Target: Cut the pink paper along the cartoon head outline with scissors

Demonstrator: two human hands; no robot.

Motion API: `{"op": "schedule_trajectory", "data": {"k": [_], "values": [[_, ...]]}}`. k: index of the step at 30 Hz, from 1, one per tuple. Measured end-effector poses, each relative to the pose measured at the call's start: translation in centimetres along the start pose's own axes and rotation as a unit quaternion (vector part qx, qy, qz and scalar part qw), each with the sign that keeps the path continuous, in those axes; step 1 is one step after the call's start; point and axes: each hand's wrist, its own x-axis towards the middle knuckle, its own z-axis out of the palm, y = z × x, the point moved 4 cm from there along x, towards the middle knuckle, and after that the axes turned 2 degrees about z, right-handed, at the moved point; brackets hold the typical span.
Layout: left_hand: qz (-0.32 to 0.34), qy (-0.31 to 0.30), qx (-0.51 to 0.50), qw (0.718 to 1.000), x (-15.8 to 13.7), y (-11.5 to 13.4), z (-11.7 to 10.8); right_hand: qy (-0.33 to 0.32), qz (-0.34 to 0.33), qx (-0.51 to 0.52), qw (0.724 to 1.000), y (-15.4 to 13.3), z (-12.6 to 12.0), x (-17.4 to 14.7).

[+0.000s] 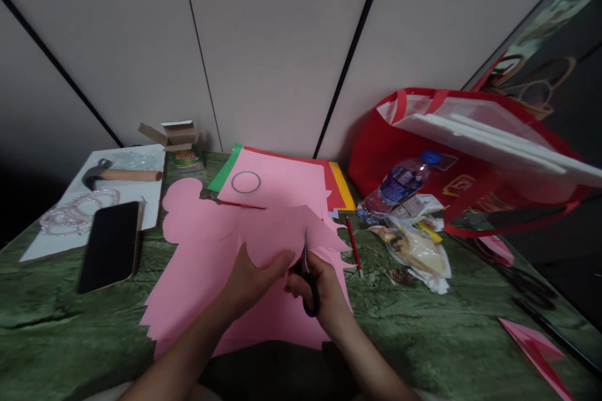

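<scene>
My right hand (324,285) grips black-handled scissors (310,297), whose blades reach up against a sheet of pink paper (277,232). The thumb of my left hand (254,276) presses on that same sheet, just left of the blades, and its other fingers are hidden under the paper. Below both hands lie more pink sheets (188,294), stacked unevenly. A rounded pink cutout (181,210) sits at the pile's upper left. Behind the hands, another pink sheet carries a dark ring (246,182), resting over green, red and yellow paper (343,185).
Left on the green table (37,307) are a phone (110,247), a hammer (132,175), beads (78,213) and an open small box (185,153). To the right stand a water bottle (399,185) and a red bag (376,138), near a red pencil (353,244) and crumpled packaging (418,250).
</scene>
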Motion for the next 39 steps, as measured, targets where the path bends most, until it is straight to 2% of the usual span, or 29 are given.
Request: {"op": "schedule_trajectory", "data": {"k": [2, 6, 10, 21, 24, 30, 39], "values": [[0.01, 0.018, 0.0, 1.0, 0.0, -0.1, -0.2, 0.001, 0.002, -0.004, 1.0, 0.1, 0.0, 0.0], [0.036, 0.002, -0.009, 0.999, 0.1, 0.1, -0.1, 0.001, 0.001, -0.006, 1.0, 0.2, -0.1, -0.1], [0.039, 0.022, -0.012, 0.999, 0.1, 0.3, -0.3, 0.004, -0.001, -0.01, 1.0, 0.2, -0.1, -0.1], [0.067, 0.0, -0.026, 0.997, 0.2, 0.6, -0.3, 0.013, 0.029, 0.005, 0.999, 0.0, 0.0, -0.1], [0.067, -0.003, -0.023, 0.997, 0.2, 0.7, -0.3, 0.016, 0.025, 0.005, 1.0, -0.1, 0.0, -0.1], [0.07, 0.029, 0.006, 0.997, 0.2, 1.0, -0.6, 0.015, 0.033, 0.002, 0.999, -0.3, 0.0, -0.2], [0.062, 0.028, -0.002, 0.998, 0.1, 1.0, -0.6, 0.002, 0.028, 0.006, 1.0, -0.2, 0.1, -0.2]]}}
